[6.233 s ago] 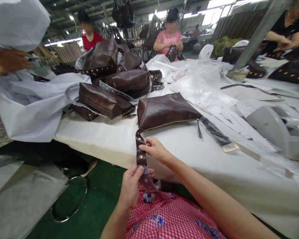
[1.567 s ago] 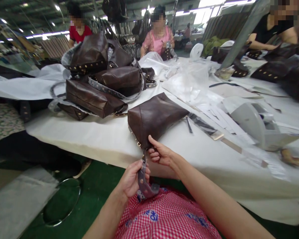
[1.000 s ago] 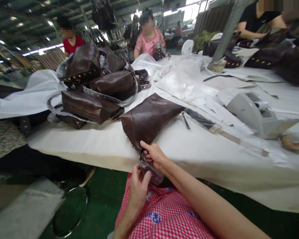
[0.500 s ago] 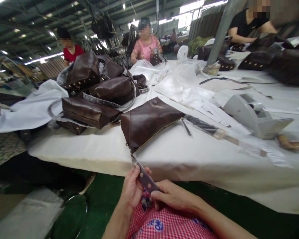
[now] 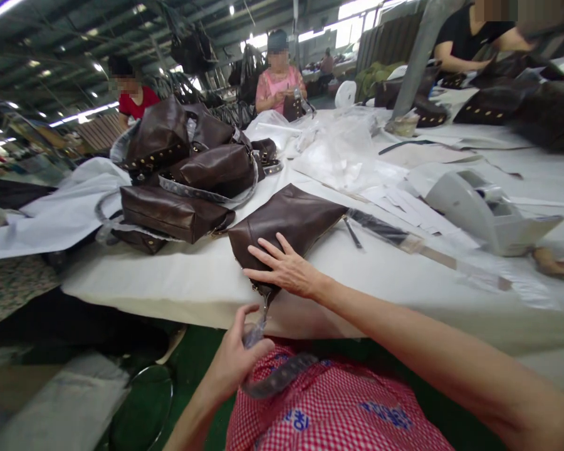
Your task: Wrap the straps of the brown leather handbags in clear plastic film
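A dark brown leather bag lies at the near edge of the white table. My right hand rests flat on its near corner with the fingers spread. Below the table edge my left hand pinches the bag's studded strap, which is wrapped in clear film and trails down onto my red checked lap.
A pile of similar brown bags sits to the left on white sheets. Clear plastic bags and paper strips lie beyond. A grey tape dispenser stands at right. Other people work at the far side. Green floor lies below.
My right hand left the strap and moved up to lie flat on the bag. My left hand still grips the strap, which now hangs looser over my lap.
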### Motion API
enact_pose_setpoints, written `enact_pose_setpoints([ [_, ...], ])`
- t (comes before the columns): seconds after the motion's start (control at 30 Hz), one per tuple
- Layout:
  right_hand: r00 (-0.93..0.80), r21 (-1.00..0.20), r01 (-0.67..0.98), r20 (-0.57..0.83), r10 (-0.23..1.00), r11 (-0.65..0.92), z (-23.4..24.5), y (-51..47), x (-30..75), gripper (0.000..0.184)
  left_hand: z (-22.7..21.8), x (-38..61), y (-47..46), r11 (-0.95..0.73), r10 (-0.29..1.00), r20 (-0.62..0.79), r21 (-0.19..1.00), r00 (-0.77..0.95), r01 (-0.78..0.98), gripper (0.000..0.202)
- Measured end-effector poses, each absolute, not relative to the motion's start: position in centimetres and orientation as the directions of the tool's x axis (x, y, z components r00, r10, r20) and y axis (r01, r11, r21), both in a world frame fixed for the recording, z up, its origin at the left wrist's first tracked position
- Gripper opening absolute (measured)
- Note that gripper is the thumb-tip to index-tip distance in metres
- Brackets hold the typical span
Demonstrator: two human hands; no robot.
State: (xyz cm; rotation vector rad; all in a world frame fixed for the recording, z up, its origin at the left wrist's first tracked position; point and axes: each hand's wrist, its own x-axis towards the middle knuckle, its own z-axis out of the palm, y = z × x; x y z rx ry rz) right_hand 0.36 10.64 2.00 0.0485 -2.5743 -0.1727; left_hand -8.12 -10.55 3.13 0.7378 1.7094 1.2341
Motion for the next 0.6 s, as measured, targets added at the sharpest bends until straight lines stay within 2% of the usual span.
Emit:
enact_pose_setpoints([
  [0.03, -0.845, 0.166, -0.020, 0.525, -0.105, 0.986, 1.7, 11.0, -0.1, 0.045, 3.2, -8.3, -10.6, 0.346, 0.844, -0.235, 0.925, -0.482, 0.155, 0.046],
  [0.1, -0.834, 0.193, -0.046, 0.532, -0.144, 0.980, 1.2, 11.4, -0.8, 0.035, 3.2, -8.9, -10.7, 0.356, 0.854, -0.100, 0.828, -0.511, 0.433, 0.022],
  [0.13, -0.827, 0.193, -0.059, 0.540, -0.157, 0.979, 1.2, 11.5, -1.1, 0.031, 3.2, -9.2, -10.8, 0.358, 0.851, -0.053, 0.786, -0.523, 0.504, 0.012],
  [0.2, -0.818, 0.180, -0.101, 0.545, -0.185, 0.978, 1.4, 11.8, -1.5, 0.026, 2.9, -9.7, -10.8, 0.374, 0.840, -0.031, 0.757, -0.542, 0.536, 0.012],
  [0.27, -0.822, 0.154, -0.155, 0.528, -0.214, 0.976, 1.8, 12.1, -1.8, 0.024, 2.5, -10.0, -10.7, 0.398, 0.834, -0.123, 0.809, -0.537, 0.433, 0.018],
  [0.33, -0.836, 0.120, -0.202, 0.496, -0.235, 0.972, 2.2, 12.4, -2.1, 0.021, 2.1, -10.0, -10.4, 0.422, 0.830, -0.286, 0.883, -0.479, 0.205, 0.030],
  [0.43, -0.856, 0.080, -0.224, 0.461, -0.235, 0.971, 2.5, 12.7, -2.3, 0.016, 1.8, -9.7, -9.8, 0.439, 0.795, -0.456, 0.888, -0.400, -0.141, 0.047],
  [0.5, -0.861, 0.064, -0.220, 0.456, -0.224, 0.974, 2.4, 12.6, -2.3, 0.015, 1.6, -9.5, -9.4, 0.430, 0.774, -0.483, 0.876, -0.409, -0.220, 0.052],
  [0.6, -0.867, 0.044, -0.218, 0.449, -0.214, 0.975, 2.3, 12.4, -2.3, 0.015, 1.4, -9.1, -8.6, 0.395, 0.777, -0.426, 0.903, -0.463, -0.168, 0.048],
])
